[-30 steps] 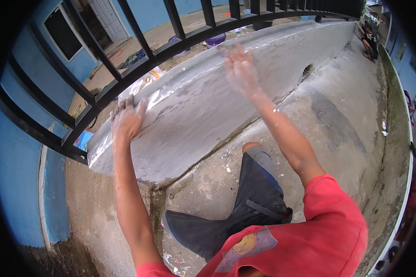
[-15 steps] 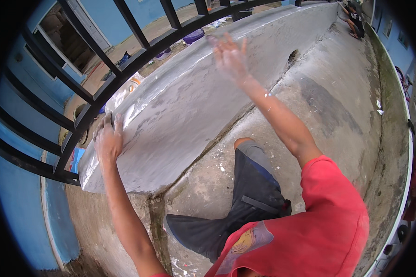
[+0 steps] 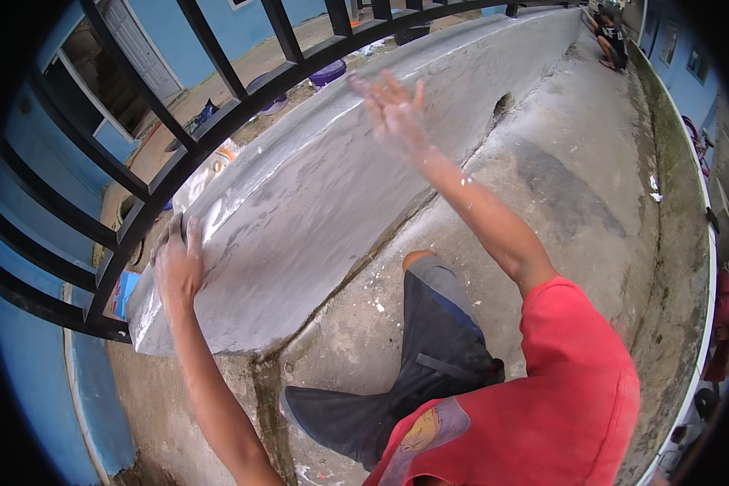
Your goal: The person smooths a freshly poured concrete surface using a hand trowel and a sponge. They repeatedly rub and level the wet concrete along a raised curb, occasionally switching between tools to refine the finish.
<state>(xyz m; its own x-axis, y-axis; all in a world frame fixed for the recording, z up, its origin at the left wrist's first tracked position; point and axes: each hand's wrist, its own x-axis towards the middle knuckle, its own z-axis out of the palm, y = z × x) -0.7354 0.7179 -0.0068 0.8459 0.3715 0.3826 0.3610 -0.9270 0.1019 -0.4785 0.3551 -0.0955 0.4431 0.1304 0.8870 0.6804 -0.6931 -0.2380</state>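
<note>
A low grey wall (image 3: 300,194), smoothly plastered, runs from the near left to the far right, with whitish streaks along its top edge. My left hand (image 3: 178,263) rests on the top edge near its near end, fingers stretched out and dusted pale. Farther along, my right hand (image 3: 397,121) is over the upper part of the wall, fingers spread and smeared by motion, with white dust on it. A dark purplish patch shows at its leftmost fingertips; I cannot make out what it is. Whether this hand touches the wall is unclear.
A black metal railing (image 3: 158,190) curves along the left, beyond the wall. Behind it are purple tubs (image 3: 328,73) and a pale bag (image 3: 194,182). Cracked concrete floor (image 3: 364,312) lies underfoot. Another person (image 3: 610,40) crouches by the wall's far end.
The whole view has shifted slightly, so the wall sits a little lower and farther left. Both hands stay at about the same places along it; the right hand's fingers look somewhat more spread.
</note>
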